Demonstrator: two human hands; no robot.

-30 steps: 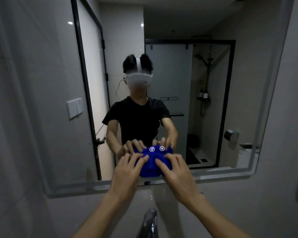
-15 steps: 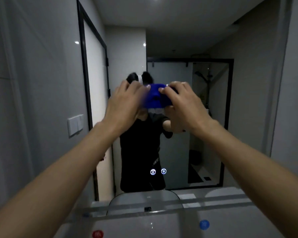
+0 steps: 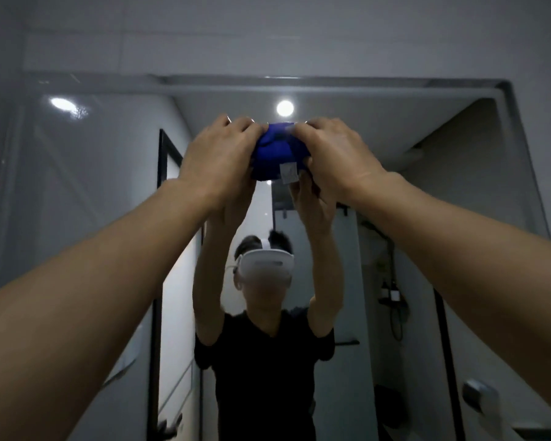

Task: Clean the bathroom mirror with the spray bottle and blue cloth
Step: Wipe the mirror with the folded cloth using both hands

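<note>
A bunched blue cloth (image 3: 275, 159) with a small white label is pressed against the mirror (image 3: 442, 173) high up, just under its top edge. My left hand (image 3: 218, 157) grips the cloth's left side and my right hand (image 3: 337, 157) grips its right side, both arms stretched upward. The mirror shows a person in a black shirt with a white headset, arms raised to the same spot. No spray bottle is in view.
The mirror's top frame (image 3: 331, 82) runs right above the cloth, with grey wall above it. Reflected in the glass are a ceiling light (image 3: 284, 107), a black-framed door (image 3: 163, 249) at left and a shower area (image 3: 392, 297) at right.
Both hands have slid the cloth up the mirror, from its bottom edge through the middle to near the top. My view has tilted upward, so the faucet and lower frame have dropped out of sight.
</note>
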